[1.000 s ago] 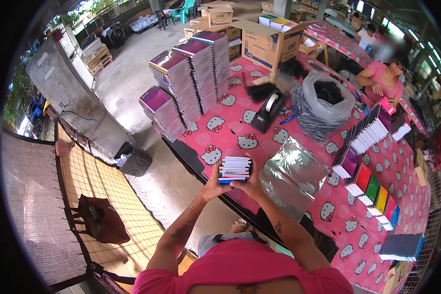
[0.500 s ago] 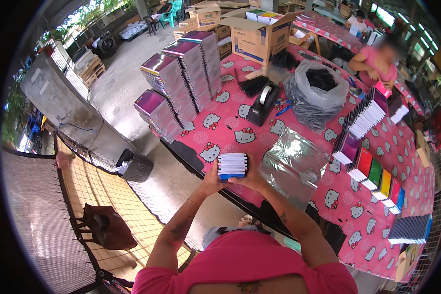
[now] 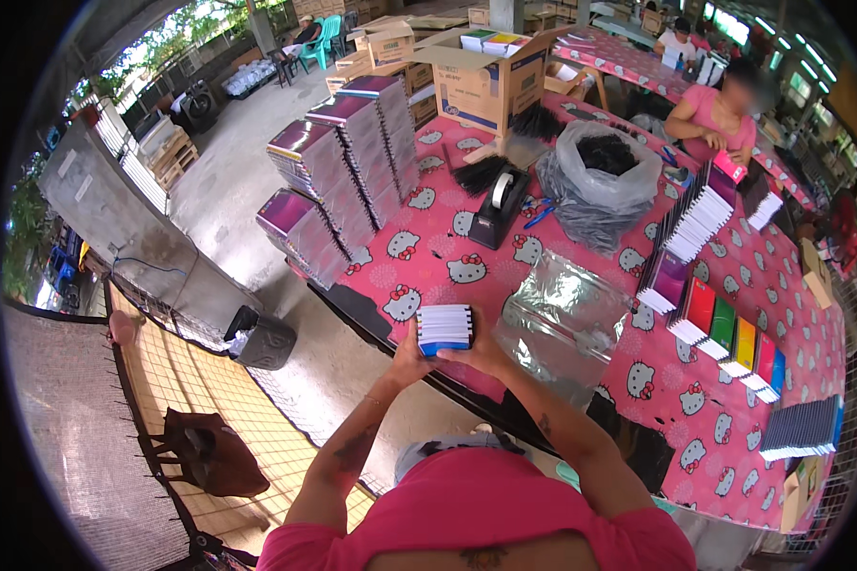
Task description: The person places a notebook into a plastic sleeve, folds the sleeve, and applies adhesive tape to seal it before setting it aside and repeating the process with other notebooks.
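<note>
Between my two hands is a small stack of spiral notebooks (image 3: 445,325), white page edges facing up and a blue cover at the near side. My left hand (image 3: 411,358) grips its left side, and my right hand (image 3: 486,350) closes on its right side. The stack is at the near edge of the table (image 3: 467,271), which has a pink cartoon-cat cloth. Just right of my right hand lies a clear plastic sheet (image 3: 567,319). Beyond it sit a black tape dispenser (image 3: 498,211) and blue-handled scissors (image 3: 540,215).
Tall piles of wrapped purple notebooks (image 3: 338,157) stand at the left. A grey plastic bag (image 3: 600,195) of black coils and an open carton (image 3: 481,90) are farther back. Rows of coloured notebooks (image 3: 724,333) run along the right. A co-worker (image 3: 709,119) handles a pink notebook across the table.
My view has shifted slightly, so the scene sits a little to the left. Both hands still hold the notebook stack at the table edge. The co-worker's hands have moved a little.
</note>
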`<action>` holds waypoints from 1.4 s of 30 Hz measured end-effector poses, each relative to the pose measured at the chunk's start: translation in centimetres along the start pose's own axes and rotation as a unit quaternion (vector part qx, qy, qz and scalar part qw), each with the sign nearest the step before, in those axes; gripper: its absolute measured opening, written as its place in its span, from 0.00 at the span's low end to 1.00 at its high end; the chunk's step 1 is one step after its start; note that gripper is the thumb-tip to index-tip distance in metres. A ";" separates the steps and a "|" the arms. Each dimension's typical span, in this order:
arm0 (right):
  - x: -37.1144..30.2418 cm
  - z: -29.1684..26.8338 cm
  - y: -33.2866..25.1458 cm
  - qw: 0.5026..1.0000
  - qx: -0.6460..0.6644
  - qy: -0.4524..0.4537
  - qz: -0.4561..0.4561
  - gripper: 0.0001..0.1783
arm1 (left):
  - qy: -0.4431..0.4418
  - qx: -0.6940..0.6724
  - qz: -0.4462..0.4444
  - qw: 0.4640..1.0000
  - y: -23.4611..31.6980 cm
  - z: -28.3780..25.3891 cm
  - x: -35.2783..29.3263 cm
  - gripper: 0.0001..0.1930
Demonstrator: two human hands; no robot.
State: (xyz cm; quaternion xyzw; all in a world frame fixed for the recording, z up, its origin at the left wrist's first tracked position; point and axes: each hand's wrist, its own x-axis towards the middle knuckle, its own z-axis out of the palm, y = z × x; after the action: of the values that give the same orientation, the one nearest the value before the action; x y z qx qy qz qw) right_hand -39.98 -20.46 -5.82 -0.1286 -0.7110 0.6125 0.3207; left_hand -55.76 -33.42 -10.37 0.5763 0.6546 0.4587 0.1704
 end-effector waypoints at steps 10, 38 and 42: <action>-0.7 0.0 -0.8 0.999 0.000 -0.027 0.019 0.55 | 0.002 -0.120 -0.087 0.989 4.3 -1.6 -0.3 0.47; -2.1 0.4 -0.9 0.962 -0.265 0.061 -0.003 0.62 | 0.051 -0.182 -0.073 0.979 5.2 -2.5 -1.0 0.37; -2.3 0.5 -1.5 0.967 -0.244 0.070 0.009 0.63 | 0.007 -0.180 -0.087 0.980 5.3 -3.1 -0.4 0.37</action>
State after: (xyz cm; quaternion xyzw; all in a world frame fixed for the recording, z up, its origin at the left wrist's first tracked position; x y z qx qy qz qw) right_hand -38.23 -22.53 -5.08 -0.2518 -0.8132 0.4130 0.3235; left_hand -54.84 -35.52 -4.63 0.4744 0.6101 0.5561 0.3058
